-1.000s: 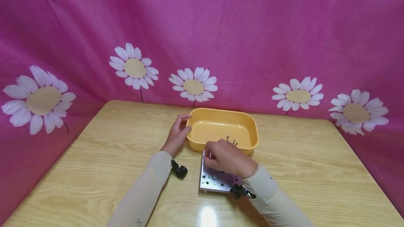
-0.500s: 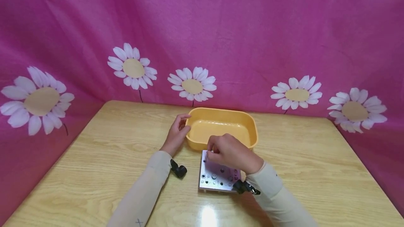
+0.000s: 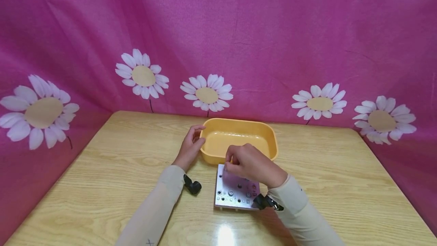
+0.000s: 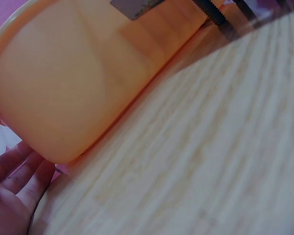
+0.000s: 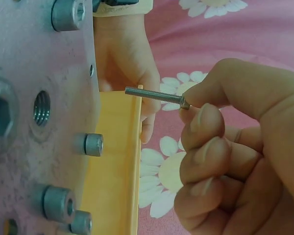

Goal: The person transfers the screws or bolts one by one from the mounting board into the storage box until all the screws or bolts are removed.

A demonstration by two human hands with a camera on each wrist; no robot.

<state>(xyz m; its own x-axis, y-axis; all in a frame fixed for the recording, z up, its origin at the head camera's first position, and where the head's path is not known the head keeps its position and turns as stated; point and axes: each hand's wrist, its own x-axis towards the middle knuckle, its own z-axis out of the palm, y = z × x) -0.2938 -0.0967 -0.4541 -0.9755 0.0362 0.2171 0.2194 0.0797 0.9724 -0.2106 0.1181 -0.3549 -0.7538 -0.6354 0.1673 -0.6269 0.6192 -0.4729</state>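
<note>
My right hand (image 3: 252,164) is above the far part of a metal plate (image 3: 235,191) and pinches a screw (image 5: 157,95) between thumb and index finger. Its threaded tip points at the plate's face, apart from it, in the right wrist view; the other fingers curl into the palm. A bare threaded hole (image 5: 41,108) and several socket-head bolts (image 5: 59,203) show on the plate. At the left end of a yellow plastic basin (image 3: 205,155), my left hand (image 3: 189,148) touches the outer wall and rim with fairly straight fingers.
Dark threaded bolt ends (image 4: 210,12) stick out under the plate in the left wrist view. The basin stands right behind the plate on a wooden table (image 3: 136,155). A pink cloth (image 3: 259,41) with printed daisies hangs around the table's back and sides.
My right hand has risen slightly and shifted right, baring a hole near the plate's far left corner. Thin metal pieces seen beyond that hand no longer show. My left hand stays at the basin.
</note>
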